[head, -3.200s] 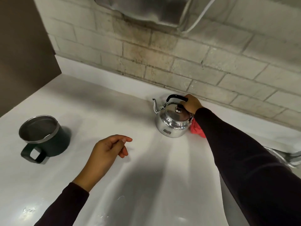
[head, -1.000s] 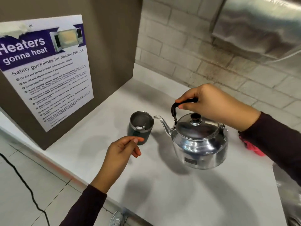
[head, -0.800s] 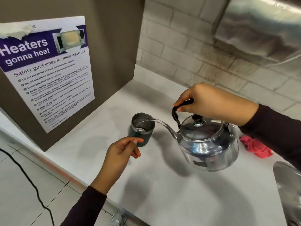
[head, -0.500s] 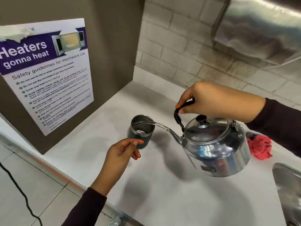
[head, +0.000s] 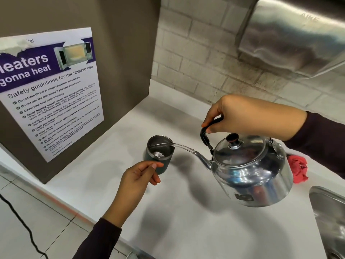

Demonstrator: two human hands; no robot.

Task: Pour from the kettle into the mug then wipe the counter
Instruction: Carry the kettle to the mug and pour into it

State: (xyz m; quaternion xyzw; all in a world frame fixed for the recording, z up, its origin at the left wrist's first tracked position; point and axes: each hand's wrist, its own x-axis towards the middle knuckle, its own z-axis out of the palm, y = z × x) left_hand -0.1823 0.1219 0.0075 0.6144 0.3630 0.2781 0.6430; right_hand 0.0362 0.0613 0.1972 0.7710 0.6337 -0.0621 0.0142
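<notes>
A shiny steel kettle (head: pixel 250 174) hangs tilted above the white counter (head: pixel 186 221), held by its black handle in my right hand (head: pixel 242 114). A thin stream of water runs from its spout into the dark green mug (head: pixel 160 152), which stands upright on the counter. My left hand (head: pixel 138 178) hovers just in front of the mug with fingers loosely curled and empty; whether it touches the mug is unclear. A crumpled red cloth (head: pixel 297 169) lies on the counter behind the kettle.
A brown side panel with a microwave safety poster (head: pixel 50 90) stands left of the mug. A steel sink (head: pixel 330 221) edge is at the right. A metal dispenser (head: pixel 295 30) hangs on the brick wall above. The counter's front edge runs along the lower left, with tiled floor below.
The kettle was lifted from the back of the counter and carried to the mug. Over the last second it has tipped further and water now streams into the mug.
</notes>
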